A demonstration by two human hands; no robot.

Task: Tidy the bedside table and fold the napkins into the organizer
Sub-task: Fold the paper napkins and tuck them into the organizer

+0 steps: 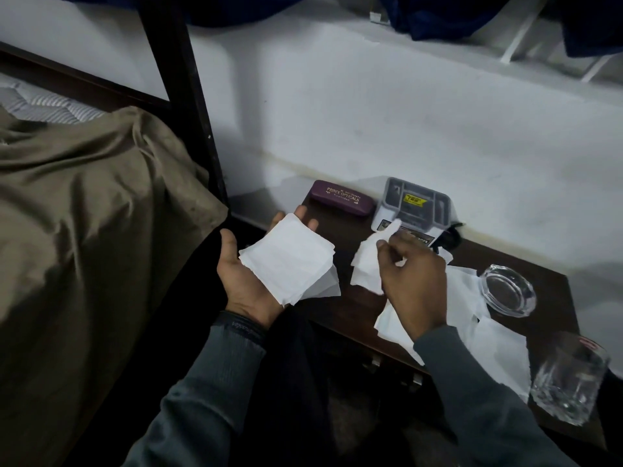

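Observation:
My left hand (242, 278) lies palm up over the left edge of the dark bedside table (350, 298), carrying a small stack of folded white napkins (290, 257) on its straight fingers. My right hand (411, 274) pinches one crumpled white napkin (365, 261) just above the table. More loose napkins (485, 335) are spread under and to the right of that hand. The grey organizer (413, 207), a compartmented box with a yellow label, stands at the back of the table against the wall.
A purple glasses case (342, 198) lies at the table's back left. A glass ashtray (509, 291) sits on the napkins at right, and a clear drinking glass (569, 385) stands near the front right corner. A bed with an olive sheet (94, 230) is on the left.

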